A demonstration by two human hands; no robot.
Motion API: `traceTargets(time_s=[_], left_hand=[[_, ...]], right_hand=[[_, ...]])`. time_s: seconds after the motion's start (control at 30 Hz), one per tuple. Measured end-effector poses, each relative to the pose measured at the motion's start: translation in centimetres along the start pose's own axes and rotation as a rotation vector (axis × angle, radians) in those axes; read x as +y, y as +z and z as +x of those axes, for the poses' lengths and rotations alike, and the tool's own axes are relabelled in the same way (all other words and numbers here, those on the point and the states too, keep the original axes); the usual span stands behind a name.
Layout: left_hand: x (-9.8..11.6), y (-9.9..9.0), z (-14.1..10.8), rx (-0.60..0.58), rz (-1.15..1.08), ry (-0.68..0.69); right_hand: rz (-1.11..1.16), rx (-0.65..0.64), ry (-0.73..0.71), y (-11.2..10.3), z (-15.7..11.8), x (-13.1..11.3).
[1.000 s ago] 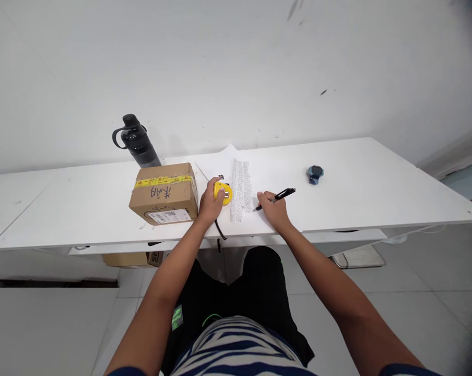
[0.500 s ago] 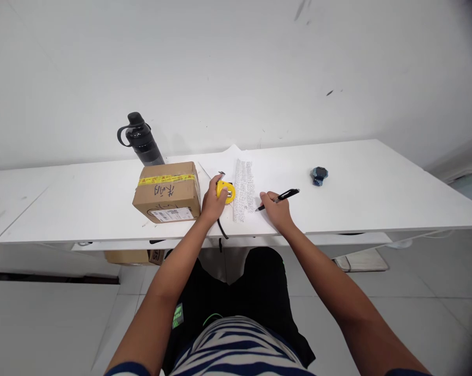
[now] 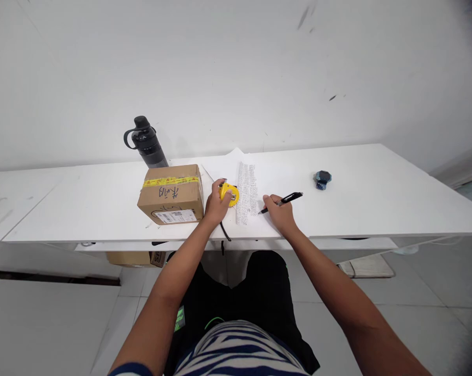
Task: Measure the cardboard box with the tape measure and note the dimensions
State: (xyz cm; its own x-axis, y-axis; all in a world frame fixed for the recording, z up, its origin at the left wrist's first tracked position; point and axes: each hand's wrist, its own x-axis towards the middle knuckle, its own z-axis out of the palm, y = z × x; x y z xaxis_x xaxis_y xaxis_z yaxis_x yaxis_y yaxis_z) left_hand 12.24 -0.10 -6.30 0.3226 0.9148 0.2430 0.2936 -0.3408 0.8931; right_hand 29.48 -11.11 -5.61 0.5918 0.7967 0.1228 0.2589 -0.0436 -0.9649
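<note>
My left hand is closed around a yellow tape measure, thumb on its side, with a black strap hanging below toward the table edge. In my right hand is a black pen, its tip down at the lower right of the writing on the paper. The white paper lies between both hands, with dense columns of small handwriting. Just left of my left hand stands a taped cardboard box bearing a shipping label and black marker writing.
A dark water bottle with a loop handle stands behind the box. To the right, a blue-black wristwatch lies on the white table. The wall rises behind it. Under the tabletop is another cardboard box.
The view has shifted slightly, so everything sits a little lower and to the right. Both hands keep their holds, and the pen tip stays near the same spot on the paper.
</note>
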Motion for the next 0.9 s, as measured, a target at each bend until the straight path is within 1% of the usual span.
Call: traceTargets(time_s=[0.17,0.33,0.6,0.8,0.9], left_hand=[[0.16,0.02,-0.06,-0.002,0.001,-0.012],[0.33,0.14,0.00,0.021,-0.015,-0.030],[0.49,0.16,0.04,0.041,0.004,0.005],[0.47,0.42,0.19,0.054,-0.067,-0.038],[0.45,0.40,0.25,0.051,-0.086,-0.026]], right_hand=[[-0.002,0.004,-0.014,0.00,0.01,0.12],[0.012,0.013,-0.023,-0.04,0.02,-0.03],[0.024,0.039,-0.010,0.04,0.04,-0.07],[0.026,0.073,-0.040,0.09,0.34,0.37],[0.015,0.098,-0.063,0.12,0.44,0.81]])
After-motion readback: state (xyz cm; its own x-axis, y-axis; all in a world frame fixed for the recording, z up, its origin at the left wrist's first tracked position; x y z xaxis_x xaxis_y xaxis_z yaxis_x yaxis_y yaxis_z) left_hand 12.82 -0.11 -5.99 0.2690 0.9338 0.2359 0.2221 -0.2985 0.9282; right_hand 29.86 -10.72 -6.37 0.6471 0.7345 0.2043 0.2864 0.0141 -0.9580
